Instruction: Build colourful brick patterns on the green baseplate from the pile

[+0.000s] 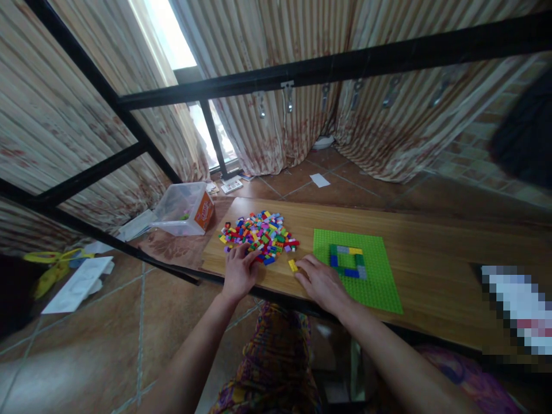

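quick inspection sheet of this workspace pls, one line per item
surface: low wooden table, over a tiled floor
job's things: pile of small coloured bricks; green baseplate carrying a partly built brick ring; one yellow brick lying loose between them
clutter: clear plastic tub tipped on the floor; papers lying about
hands: left hand at the pile's near edge; right hand beside the yellow brick, fingers spread
cables: nothing seen
surroundings: striped curtains, black metal frame
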`<action>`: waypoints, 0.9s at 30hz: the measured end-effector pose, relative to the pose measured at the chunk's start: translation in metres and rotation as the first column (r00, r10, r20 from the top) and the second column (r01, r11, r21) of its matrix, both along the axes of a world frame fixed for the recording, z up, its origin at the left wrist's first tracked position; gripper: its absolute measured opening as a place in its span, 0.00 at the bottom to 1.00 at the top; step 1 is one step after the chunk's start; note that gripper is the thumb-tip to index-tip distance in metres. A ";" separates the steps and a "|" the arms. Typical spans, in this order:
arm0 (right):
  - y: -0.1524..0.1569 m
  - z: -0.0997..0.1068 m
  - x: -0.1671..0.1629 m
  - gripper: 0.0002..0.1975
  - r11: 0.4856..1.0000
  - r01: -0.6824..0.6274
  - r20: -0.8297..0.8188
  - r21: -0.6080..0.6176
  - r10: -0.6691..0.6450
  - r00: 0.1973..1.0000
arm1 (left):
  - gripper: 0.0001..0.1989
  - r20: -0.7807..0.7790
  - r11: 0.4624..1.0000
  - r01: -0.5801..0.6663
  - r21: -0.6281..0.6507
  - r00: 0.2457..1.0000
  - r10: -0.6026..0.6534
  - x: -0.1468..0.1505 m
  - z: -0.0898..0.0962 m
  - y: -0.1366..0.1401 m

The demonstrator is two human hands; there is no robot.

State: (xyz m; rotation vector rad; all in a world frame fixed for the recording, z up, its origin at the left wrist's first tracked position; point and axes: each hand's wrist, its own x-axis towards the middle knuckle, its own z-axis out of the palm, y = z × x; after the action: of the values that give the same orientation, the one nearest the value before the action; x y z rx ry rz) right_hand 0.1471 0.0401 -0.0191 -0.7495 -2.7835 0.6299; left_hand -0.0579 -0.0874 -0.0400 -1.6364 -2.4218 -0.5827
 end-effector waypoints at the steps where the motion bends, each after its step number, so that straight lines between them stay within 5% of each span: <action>1: 0.001 0.000 0.000 0.11 1.000 0.000 -0.006 -0.004 0.000 1.000 | 0.16 -0.004 1.000 0.008 -0.012 1.000 -0.008 -0.001 0.001 0.001; 15: 0.002 0.001 0.003 0.11 0.999 -0.040 -0.059 -0.035 0.038 0.998 | 0.13 -0.065 0.954 0.259 -0.148 0.960 -0.271 -0.017 0.021 0.012; 20: 0.003 0.002 0.004 0.10 0.998 -0.039 -0.063 -0.058 0.036 0.997 | 0.09 -0.003 0.957 0.281 -0.071 0.959 -0.282 -0.020 0.024 0.017; 24: 0.004 0.006 0.002 0.10 0.989 0.004 -0.151 -0.149 -0.027 0.988 | 0.10 0.282 0.974 0.154 0.169 0.939 -0.197 -0.007 0.029 0.017; 27: 0.004 0.009 -0.001 0.09 0.928 0.033 -0.311 -0.371 -0.158 0.937 | 0.12 0.704 0.961 -0.065 0.270 0.694 -0.151 0.021 0.036 0.019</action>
State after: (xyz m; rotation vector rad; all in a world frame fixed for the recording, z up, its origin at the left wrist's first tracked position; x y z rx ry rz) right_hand 0.1458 0.0440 -0.0099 -0.7539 -2.3292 1.1527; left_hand -0.0373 -0.0686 -0.0037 -1.5219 -2.5789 -1.7878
